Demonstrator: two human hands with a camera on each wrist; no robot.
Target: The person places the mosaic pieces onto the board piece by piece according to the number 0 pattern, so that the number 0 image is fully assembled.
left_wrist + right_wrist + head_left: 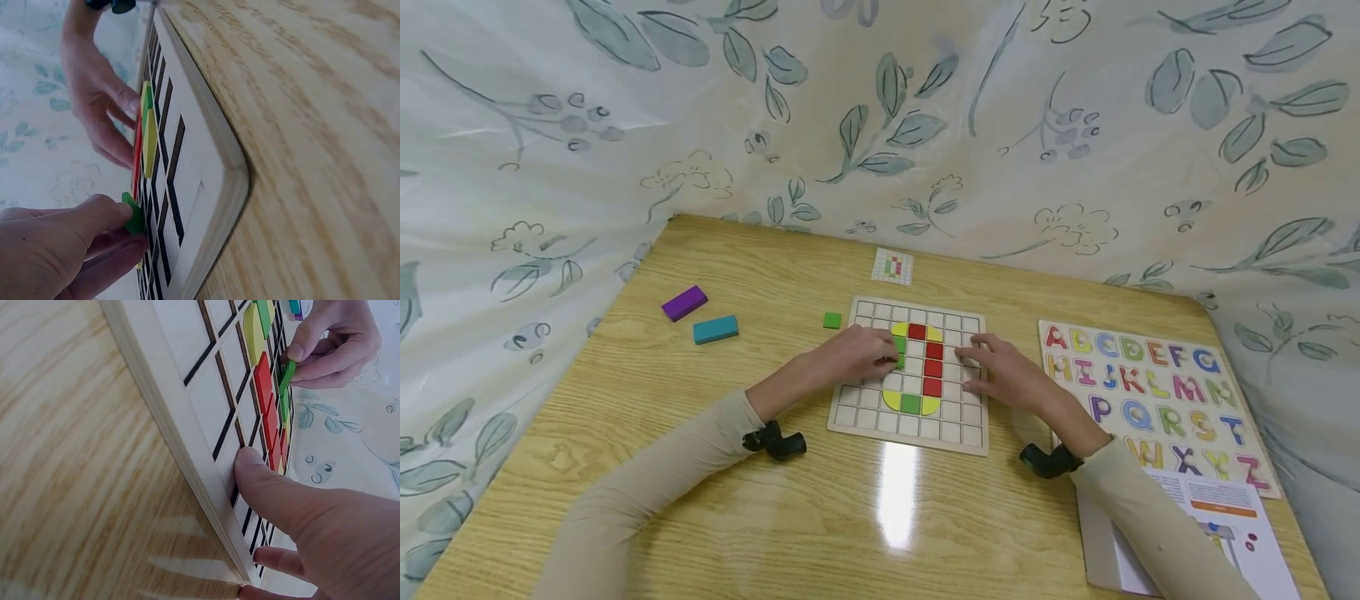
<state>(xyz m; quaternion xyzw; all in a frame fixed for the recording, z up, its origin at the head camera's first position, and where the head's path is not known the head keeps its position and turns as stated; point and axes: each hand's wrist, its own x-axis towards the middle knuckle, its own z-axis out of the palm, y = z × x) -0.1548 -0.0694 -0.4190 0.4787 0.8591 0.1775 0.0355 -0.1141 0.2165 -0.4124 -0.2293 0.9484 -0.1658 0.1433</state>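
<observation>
A square wooden grid board [951,433] lies on the table, bearing a ring of red tiles [932,367], green tiles [911,404] and yellow rounded corner tiles [892,401]. Between thumb and fingers my left hand [859,354] pinches a green square tile [134,215] over the left side of that ring. The tile is tilted, close over the grid, as the right wrist view shows too. My right hand [1011,373] rests at the board's right side, thumb [251,456] touching its cells and fingers spread along the edge, holding nothing.
A small pattern card [891,267] lies behind the board, and a loose green tile [832,320] to its left. Farther left are a purple block [685,303] and a blue block [716,329]. An alphabet puzzle board [1047,332] and a printed box [1273,533] occupy the right.
</observation>
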